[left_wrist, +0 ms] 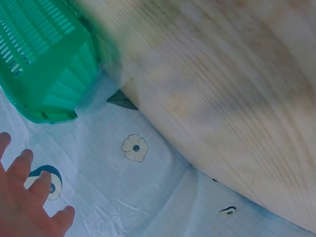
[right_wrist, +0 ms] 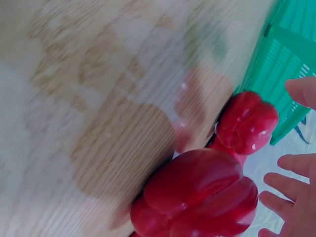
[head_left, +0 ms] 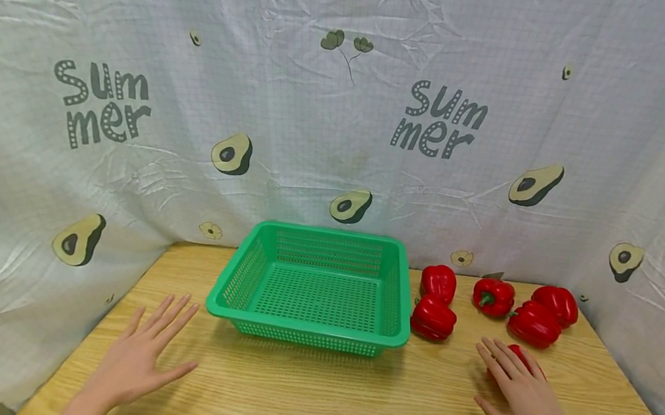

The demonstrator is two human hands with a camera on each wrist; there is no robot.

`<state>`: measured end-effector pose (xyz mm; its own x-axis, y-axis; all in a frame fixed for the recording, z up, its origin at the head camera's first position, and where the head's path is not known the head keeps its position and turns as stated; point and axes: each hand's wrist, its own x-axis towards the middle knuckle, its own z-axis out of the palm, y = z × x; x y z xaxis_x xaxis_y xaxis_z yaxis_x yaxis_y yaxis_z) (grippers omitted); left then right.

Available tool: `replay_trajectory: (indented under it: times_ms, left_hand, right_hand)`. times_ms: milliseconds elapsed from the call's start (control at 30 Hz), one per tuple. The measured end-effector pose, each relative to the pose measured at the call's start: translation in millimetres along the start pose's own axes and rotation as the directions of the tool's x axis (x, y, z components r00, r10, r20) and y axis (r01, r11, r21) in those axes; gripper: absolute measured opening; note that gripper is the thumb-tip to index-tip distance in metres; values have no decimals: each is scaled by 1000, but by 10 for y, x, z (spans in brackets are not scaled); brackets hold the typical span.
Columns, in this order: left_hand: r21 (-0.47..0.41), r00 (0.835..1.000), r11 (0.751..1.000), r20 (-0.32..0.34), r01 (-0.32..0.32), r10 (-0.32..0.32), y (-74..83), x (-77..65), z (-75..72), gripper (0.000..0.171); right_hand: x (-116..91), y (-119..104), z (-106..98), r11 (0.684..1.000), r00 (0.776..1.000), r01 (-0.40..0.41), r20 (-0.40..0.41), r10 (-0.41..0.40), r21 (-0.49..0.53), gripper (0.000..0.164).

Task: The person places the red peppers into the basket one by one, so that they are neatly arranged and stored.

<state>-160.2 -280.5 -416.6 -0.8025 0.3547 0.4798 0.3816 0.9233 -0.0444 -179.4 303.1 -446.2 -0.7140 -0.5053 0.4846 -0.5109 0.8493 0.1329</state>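
Note:
My left hand [head_left: 137,356] hovers over the table's left side with fingers spread and straight, holding nothing. It is nearest to the front left corner of a green plastic basket [head_left: 306,328], which has nothing in it. On the right, my right hand [head_left: 523,397] has its fingers extended above a red bell pepper [head_left: 518,352], partly hiding it. In the right wrist view that hand's fingers are apart from a large bell pepper [right_wrist: 197,192]. Two bell peppers [head_left: 433,317] lie against the basket's right side, and three more bell peppers [head_left: 535,324] are grouped at the back right.
The wooden table [head_left: 311,397] is bordered by a pale cloth [head_left: 288,161] printed with avocados and lettering. This cloth hangs behind the basket and along both sides. The basket stands close to the table's back edge.

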Motion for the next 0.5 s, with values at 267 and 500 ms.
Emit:
replay_trajectory:
  times_ms: [267, 500]
  left_hand:
    - [-15, 998, 999, -50, -43, 42, 60, 175, 35, 90]
    - [-27, 994, 997, -82, -77, 75, 69, 310, 110, 83]
  right_hand:
    - [-42, 82, -29, 1000, 999, -26, -23, 26, 17, 83]
    - [-66, 135, -54, 998, 997, -49, -63, 51, 25, 79]
